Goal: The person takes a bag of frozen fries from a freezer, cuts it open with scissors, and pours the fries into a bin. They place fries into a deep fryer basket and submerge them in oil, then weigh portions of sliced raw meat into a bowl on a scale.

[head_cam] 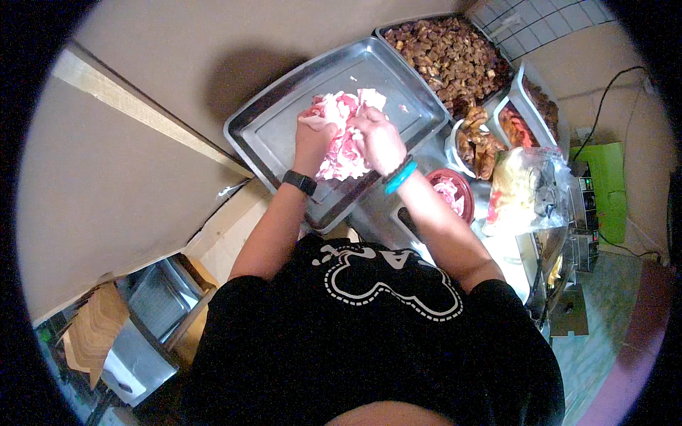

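Observation:
A pile of raw, pink-and-white sliced meat (343, 157) lies in a large rectangular metal tray (272, 128). On the pile's left side, my left hand (315, 139) grips some of the meat, its fingertips hidden in the slices. Opposite it, my right hand (379, 137) has its fingers curled into the same pile and holds meat too. Two small scraps lie apart from the pile, on the tray's floor. A dark watch is on my left wrist, a turquoise band on my right.
Behind the tray at the right stands another metal tray (379, 33) full of brown cooked chunks. Nearby are a white bowl (453, 152) of browned meat pieces, a red-brown bowl (468, 186) with raw slices, and a clear plastic bag (525, 186). Cardboard-coloured walls (154, 69) rise behind and left.

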Action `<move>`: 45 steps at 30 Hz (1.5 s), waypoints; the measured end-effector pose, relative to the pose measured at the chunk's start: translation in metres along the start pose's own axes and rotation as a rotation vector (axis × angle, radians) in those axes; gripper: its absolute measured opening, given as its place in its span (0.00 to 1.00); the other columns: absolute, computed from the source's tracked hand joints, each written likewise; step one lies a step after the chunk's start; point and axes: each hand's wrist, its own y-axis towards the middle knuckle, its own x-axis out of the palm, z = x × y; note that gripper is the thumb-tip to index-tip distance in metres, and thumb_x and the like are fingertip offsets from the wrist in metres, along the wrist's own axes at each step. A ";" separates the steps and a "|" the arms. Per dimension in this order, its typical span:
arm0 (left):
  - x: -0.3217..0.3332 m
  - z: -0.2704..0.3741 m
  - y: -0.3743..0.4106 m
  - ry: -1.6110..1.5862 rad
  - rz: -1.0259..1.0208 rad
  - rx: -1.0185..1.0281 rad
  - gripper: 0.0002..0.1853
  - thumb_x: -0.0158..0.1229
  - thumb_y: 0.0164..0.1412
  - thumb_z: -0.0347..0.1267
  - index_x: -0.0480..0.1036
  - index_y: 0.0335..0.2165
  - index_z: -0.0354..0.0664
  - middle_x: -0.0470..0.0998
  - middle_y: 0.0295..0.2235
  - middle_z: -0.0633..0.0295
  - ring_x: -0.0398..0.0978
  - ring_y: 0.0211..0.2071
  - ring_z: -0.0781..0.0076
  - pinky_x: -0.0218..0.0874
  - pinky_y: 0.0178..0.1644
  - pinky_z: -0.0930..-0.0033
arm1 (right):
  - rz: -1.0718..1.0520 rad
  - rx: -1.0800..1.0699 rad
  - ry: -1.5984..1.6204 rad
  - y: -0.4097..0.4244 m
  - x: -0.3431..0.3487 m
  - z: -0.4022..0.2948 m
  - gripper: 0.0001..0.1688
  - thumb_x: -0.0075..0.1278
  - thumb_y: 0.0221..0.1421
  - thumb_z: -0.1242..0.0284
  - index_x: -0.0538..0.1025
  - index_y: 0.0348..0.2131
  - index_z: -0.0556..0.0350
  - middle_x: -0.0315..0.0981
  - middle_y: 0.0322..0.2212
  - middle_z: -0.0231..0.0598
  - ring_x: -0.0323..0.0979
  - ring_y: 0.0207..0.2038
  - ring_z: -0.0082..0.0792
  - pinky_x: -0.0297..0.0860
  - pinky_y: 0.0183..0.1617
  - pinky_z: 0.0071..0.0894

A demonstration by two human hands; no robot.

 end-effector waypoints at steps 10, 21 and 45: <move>-0.013 0.004 0.004 -0.001 -0.068 -0.070 0.05 0.55 0.39 0.24 0.67 0.20 0.36 0.68 0.19 0.67 0.65 0.20 0.80 0.57 0.27 0.77 | 0.089 0.616 1.353 -0.071 -0.116 0.038 0.09 0.45 0.48 0.77 0.70 0.32 0.61 0.69 0.25 0.35 0.68 0.25 0.22 0.65 0.25 0.16; -0.014 -0.021 0.011 0.081 -0.053 0.151 0.09 0.56 0.42 0.27 0.68 0.27 0.34 0.69 0.24 0.67 0.66 0.26 0.80 0.59 0.31 0.77 | -0.316 0.580 -0.181 -0.158 -0.140 0.040 0.22 0.47 0.38 0.80 0.70 0.39 0.56 0.71 0.32 0.49 0.71 0.35 0.44 0.66 0.39 0.33; -0.009 -0.007 0.005 0.060 -0.046 0.037 0.05 0.54 0.43 0.24 0.71 0.24 0.34 0.71 0.20 0.66 0.67 0.22 0.80 0.59 0.26 0.76 | 0.154 0.669 1.709 -0.038 -0.019 0.045 0.13 0.36 0.52 0.69 0.68 0.31 0.60 0.67 0.14 0.38 0.52 0.09 0.16 0.46 0.09 0.15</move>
